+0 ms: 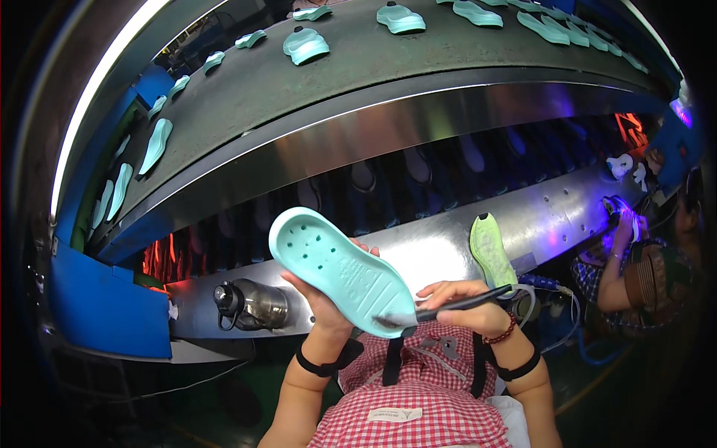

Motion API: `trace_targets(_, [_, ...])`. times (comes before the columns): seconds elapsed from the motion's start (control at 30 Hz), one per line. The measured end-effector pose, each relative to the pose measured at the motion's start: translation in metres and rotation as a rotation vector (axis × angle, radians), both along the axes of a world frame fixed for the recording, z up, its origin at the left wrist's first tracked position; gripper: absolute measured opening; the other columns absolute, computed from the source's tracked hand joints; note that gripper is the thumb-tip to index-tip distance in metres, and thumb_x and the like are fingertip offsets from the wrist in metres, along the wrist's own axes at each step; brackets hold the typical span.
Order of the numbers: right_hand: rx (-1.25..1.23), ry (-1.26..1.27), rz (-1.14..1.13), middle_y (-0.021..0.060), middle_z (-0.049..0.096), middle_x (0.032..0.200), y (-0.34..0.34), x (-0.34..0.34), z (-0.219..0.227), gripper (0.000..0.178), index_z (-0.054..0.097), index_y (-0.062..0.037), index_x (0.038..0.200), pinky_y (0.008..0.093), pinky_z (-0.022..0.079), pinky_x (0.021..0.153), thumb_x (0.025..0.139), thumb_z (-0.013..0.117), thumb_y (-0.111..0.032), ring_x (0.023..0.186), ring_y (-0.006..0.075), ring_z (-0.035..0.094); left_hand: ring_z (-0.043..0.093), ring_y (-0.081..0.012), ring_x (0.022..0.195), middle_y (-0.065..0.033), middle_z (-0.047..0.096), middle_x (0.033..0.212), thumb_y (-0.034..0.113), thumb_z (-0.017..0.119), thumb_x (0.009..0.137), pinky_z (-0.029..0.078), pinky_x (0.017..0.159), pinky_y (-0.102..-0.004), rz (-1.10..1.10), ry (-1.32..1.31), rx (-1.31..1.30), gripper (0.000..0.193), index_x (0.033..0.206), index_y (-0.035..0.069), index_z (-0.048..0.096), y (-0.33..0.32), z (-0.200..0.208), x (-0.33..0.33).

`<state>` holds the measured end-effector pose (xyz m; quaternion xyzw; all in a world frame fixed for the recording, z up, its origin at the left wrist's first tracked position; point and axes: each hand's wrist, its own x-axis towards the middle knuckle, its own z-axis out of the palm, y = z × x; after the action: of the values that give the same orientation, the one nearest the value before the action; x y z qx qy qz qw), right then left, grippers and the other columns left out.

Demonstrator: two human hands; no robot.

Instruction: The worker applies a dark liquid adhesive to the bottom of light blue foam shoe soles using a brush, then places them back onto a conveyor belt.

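Note:
A turquoise foam shoe sole [336, 265] is held up, tilted, over the front edge of the metal ledge, its face with holes and grooves showing. My left hand [320, 302] is closed around its edge from beneath, the fingertips showing past its far side. In my right hand [482, 312] is a brush with a dark handle [470, 300], gripped between thumb and fingers. The bristles rest on the sole's narrow lower end. Beyond my right hand a yellow-green shoe sole [490, 248] lies on the metal ledge.
A dark bottle [258, 305] lies on the ledge [418, 254] at left. Above the ledge runs a conveyor belt [358, 63] carrying several turquoise soles [305, 46]. Red-lit slots glow under it. Cables [571, 302] hang at right, near another person's hand [624, 230].

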<state>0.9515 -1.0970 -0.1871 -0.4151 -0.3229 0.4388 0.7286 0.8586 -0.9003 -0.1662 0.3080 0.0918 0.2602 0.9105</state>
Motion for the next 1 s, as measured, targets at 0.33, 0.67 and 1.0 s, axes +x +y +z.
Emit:
trace_targets(0.33, [-0.116,0.124,-0.224,0.0123,0.061,0.095,0.019,-0.028,0.006,0.020,0.057,0.0027,0.098,0.0250,0.047,0.077,0.078,0.057,0.002,0.086,0.0163,0.059,0.041,-0.0321,0.115,-0.0130,0.038,0.130,0.056,0.024,0.084,0.025,0.100,-0.0538,-0.160,-0.010,-0.165,0.069,0.133,0.009,0.026,-0.030,0.001,-0.007])
trace_targets(0.67, [-0.009,-0.369,-0.030,0.0143,0.063,0.094,0.021,-0.015,0.029,0.022,0.063,0.0018,0.093,0.0252,0.048,0.075,0.071,0.064,0.002,0.085,0.0176,0.061,0.048,-0.0358,0.107,-0.0199,0.043,0.123,0.047,0.025,0.088,0.036,0.095,-0.0464,-0.238,-0.028,-0.227,0.061,0.131,0.004,0.027,-0.013,-0.006,-0.008])
trace_targets(1.0, [0.012,-0.629,-0.058,0.0147,0.064,0.090,0.017,0.002,0.040,0.020,0.063,0.0016,0.088,0.0285,0.049,0.073,0.068,0.066,0.001,0.082,0.0228,0.063,0.047,-0.0393,0.108,-0.0212,0.041,0.126,0.052,0.034,0.084,0.036,0.092,-0.0519,-0.372,0.057,-0.075,0.068,0.130,0.002,0.030,-0.002,-0.007,-0.008])
